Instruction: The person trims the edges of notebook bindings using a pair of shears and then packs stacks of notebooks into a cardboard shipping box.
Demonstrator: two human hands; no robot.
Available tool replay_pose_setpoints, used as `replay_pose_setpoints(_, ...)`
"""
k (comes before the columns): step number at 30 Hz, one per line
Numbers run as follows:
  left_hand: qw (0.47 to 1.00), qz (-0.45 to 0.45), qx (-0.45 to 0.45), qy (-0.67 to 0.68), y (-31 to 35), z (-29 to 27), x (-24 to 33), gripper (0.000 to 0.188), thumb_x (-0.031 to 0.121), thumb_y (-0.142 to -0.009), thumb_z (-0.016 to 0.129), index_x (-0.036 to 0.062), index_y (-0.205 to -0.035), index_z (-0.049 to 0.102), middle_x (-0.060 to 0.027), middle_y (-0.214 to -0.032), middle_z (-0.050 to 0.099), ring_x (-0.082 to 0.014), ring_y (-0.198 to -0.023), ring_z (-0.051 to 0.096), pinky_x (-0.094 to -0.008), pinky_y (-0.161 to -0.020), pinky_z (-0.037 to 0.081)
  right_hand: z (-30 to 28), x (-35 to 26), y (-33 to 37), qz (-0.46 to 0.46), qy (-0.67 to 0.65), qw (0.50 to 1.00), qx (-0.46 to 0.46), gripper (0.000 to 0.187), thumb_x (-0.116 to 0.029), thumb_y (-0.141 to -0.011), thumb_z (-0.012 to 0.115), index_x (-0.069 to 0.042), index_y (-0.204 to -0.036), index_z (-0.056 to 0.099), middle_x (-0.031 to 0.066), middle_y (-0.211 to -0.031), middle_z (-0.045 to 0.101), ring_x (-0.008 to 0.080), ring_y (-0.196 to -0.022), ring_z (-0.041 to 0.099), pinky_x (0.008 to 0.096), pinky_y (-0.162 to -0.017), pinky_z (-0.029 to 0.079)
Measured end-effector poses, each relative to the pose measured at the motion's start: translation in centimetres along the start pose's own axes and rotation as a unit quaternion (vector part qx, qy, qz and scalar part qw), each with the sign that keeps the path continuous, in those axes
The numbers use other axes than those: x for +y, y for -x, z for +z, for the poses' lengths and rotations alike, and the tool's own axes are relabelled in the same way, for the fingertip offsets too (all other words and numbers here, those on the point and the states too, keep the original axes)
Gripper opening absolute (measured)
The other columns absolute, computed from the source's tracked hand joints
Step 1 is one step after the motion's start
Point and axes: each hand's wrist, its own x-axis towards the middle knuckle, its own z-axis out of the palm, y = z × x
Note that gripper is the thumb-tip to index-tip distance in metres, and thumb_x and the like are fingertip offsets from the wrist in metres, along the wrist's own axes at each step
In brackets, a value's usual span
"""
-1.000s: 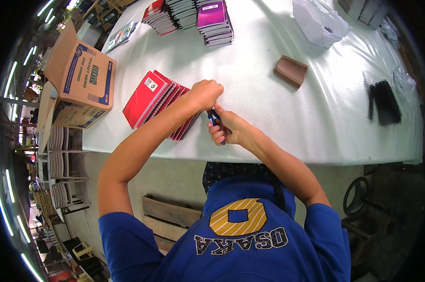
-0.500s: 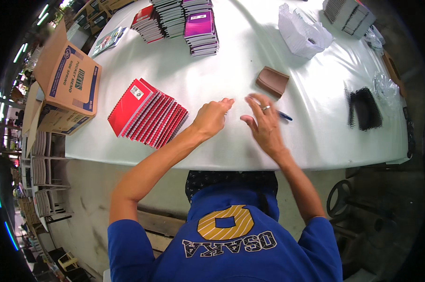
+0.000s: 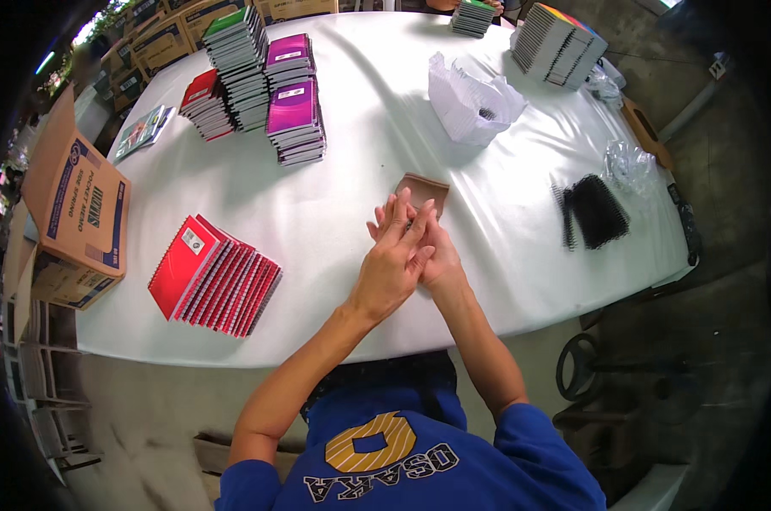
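Note:
My left hand (image 3: 387, 266) lies across my right hand (image 3: 439, 253) above the white tabletop, palms toward each other. The fingers of both are stretched out and overlap, and I see nothing held between them. Part of my right hand is covered by the left. Just beyond the fingertips sits a brown curved block (image 3: 425, 188), its near side hidden by my hands. To the left, a fanned stack of red spiral notebooks (image 3: 218, 277) rests on the table.
An open cardboard box (image 3: 83, 209) stands at the left edge. Farther back are stacks of purple notebooks (image 3: 293, 111), grey-edged notebooks (image 3: 239, 72) and red notebooks (image 3: 205, 104). A crumpled white bag (image 3: 471, 106) and black wire spirals (image 3: 598, 211) lie toward the right.
My hands were apart and have come together, one over the other. The blue pen seen beside my right hand is now out of sight. My view has shifted, showing more of the far table.

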Motion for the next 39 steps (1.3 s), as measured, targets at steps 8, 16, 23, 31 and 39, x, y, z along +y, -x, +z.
replay_pose_setpoints(8, 0.992, 0.103, 0.068, -0.005, -0.9, -4.5, 2.7, 0.066, 0.019, -0.090, 0.063, 0.0169, -0.149, 0.033, -0.0212, -0.158, 0.011, -0.0491, -0.143, 0.014, -0.0591, -0.111, 0.024, 4.3, -6.8, -4.3, 0.018, -0.102, 0.994, 0.036, 0.056, -0.051, -0.102, 0.029, -0.002, -0.123, 0.046, 0.0280, -0.124, 0.046, 0.0433, -0.118, 0.045, 0.0568, -0.100, 0.044)
replay_pose_setpoints(16, 0.925, -0.070, 0.307, -0.214, 15.3, -12.5, -0.2, 0.091, 0.024, -0.085, 0.073, 0.0123, -0.154, 0.015, -0.0229, -0.158, 0.012, -0.0428, -0.146, 0.010, -0.0557, -0.116, 0.012, 10.2, -24.1, -14.4, -0.386, 0.346, 0.853, 0.060, 0.065, -0.057, -0.100, 0.026, -0.001, -0.125, 0.050, 0.0164, -0.108, 0.059, 0.0285, -0.106, 0.054, 0.0592, -0.101, 0.038)
replay_pose_setpoints(23, 0.834, -0.306, 0.301, -0.347, 26.5, -13.7, -7.0, 0.106, 0.029, -0.072, 0.083, 0.0003, -0.151, 0.017, -0.0207, -0.157, 0.019, -0.0341, -0.145, 0.023, -0.0542, -0.116, 0.015, 8.2, -19.9, -10.9, -0.486, 0.780, 0.380, 0.105, 0.041, -0.037, -0.095, 0.059, -0.001, -0.113, 0.062, 0.0189, -0.111, 0.064, 0.0339, -0.100, 0.061, 0.0394, -0.092, 0.045)
replay_pose_setpoints(31, 0.834, -0.367, 0.243, -0.333, 19.9, -11.8, -9.1, 0.107, 0.038, -0.071, 0.082, -0.0019, -0.148, 0.019, -0.0252, -0.148, 0.034, -0.0366, -0.135, 0.038, -0.0616, -0.111, 0.021, -2.5, -3.1, 6.1, -0.163, 0.977, 0.131, -0.034, 0.036, -0.024, -0.082, 0.073, -0.004, -0.109, 0.061, 0.0170, -0.112, 0.058, 0.0327, -0.100, 0.058, 0.0437, -0.080, 0.045)
replay_pose_setpoints(39, 0.854, -0.351, 0.209, -0.321, 20.3, -14.8, -12.3, 0.098, 0.029, -0.074, 0.079, 0.0041, -0.149, 0.021, -0.0227, -0.144, 0.041, -0.0355, -0.134, 0.040, -0.0606, -0.110, 0.022, -0.8, 2.2, 7.4, -0.190, 0.964, 0.090, -0.161, 0.035, -0.004, -0.080, 0.065, 0.001, -0.114, 0.059, 0.0169, -0.120, 0.049, 0.0328, -0.109, 0.049, 0.0434, -0.087, 0.040)
